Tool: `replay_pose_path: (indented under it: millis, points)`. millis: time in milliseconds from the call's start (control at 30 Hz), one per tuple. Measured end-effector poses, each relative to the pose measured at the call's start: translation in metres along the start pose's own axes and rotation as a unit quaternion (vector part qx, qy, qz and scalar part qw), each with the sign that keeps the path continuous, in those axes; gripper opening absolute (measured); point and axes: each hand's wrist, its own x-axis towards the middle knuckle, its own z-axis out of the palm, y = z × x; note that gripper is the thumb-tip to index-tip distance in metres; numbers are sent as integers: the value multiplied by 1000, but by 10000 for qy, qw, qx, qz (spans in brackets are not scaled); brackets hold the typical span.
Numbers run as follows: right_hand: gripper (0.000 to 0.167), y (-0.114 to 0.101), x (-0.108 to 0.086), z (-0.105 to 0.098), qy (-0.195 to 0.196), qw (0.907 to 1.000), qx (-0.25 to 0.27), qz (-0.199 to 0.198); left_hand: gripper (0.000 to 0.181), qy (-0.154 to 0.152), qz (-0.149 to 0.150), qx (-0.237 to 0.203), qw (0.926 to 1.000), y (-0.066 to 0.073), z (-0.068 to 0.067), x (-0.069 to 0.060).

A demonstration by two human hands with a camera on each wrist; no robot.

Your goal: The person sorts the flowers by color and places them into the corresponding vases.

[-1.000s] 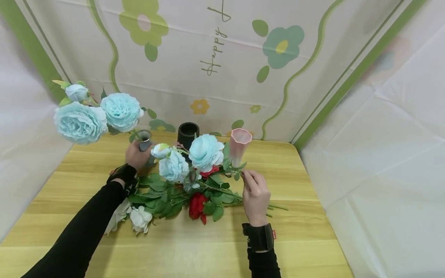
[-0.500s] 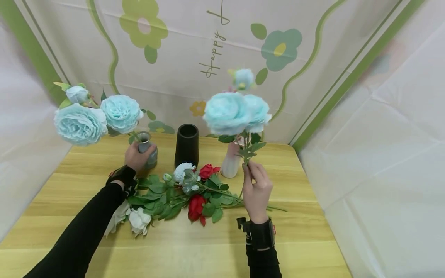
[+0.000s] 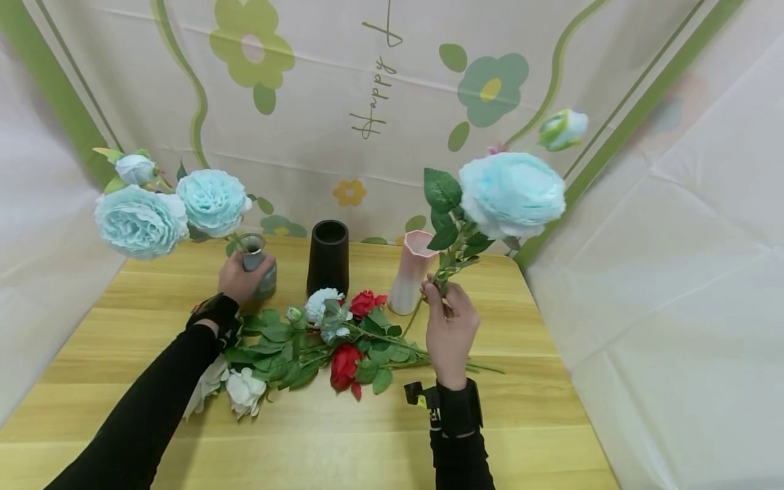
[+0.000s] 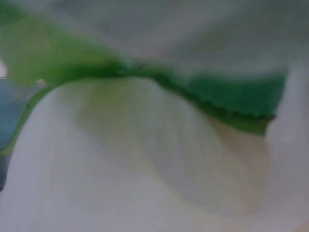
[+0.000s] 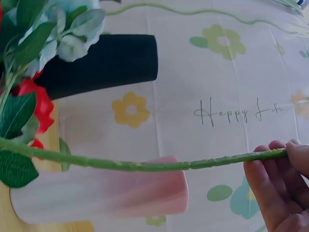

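My left hand (image 3: 237,278) grips a small grey-blue vase (image 3: 266,282) at the left. A spray of light blue roses (image 3: 141,221) stands in that vase and leans to the left. In my right hand (image 3: 452,337) another light blue rose stem (image 5: 135,166) is pinched between thumb and fingers. Its bloom (image 3: 513,196) is raised above the table, with a bud beyond it. The stem's lower end slopes down toward the pile. Just left of my right hand stands a pink-and-white vase (image 3: 407,282). White petals (image 4: 120,159) and a green leaf fill the blurred left wrist view.
A black vase (image 3: 328,258) stands at the back between the other two. Red roses (image 3: 346,367), white flowers (image 3: 246,391) and another pale blue flower (image 3: 323,305) lie in a leafy pile on the wooden table (image 3: 343,449). A printed cloth (image 3: 318,122) hangs behind.
My right hand has lifted the light blue rose stem off the pile; its blooms have swung up and to the right. The left hand stays on the grey-blue vase.
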Motion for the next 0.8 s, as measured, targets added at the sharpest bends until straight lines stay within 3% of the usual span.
replay_pose_path:
  millis: [100,333,433,467,533,600,700,733,800]
  points:
    - [24,-19,10,4,-15,9994,318,113,53,2,16,0,10000,-1,-1,0]
    - [14,-166,70,27,354,9924,972,673,52,49,-35,89,9999,1,-2,0]
    - [18,-165,70,32,304,9909,1151,624,51,78,30,67,9999,0,-2,0]
    - [18,-170,71,33,321,9898,1137,795,50,88,62,51,9999,0,-2,0]
    - [21,-141,62,36,316,9876,1411,608,49,100,106,25,9999,-1,-2,0]
    - [22,-135,61,39,313,9865,1498,586,48,134,137,25,9998,-2,-1,0]
    - [18,-152,69,45,370,9870,1391,717,47,170,132,4,9998,-1,-1,-1]
    - [16,-172,77,47,343,9879,1249,859,46,181,125,1,9998,-1,-1,-1]
    - [15,-185,82,52,359,9869,1185,1033,46,190,103,8,9998,0,-1,-2]
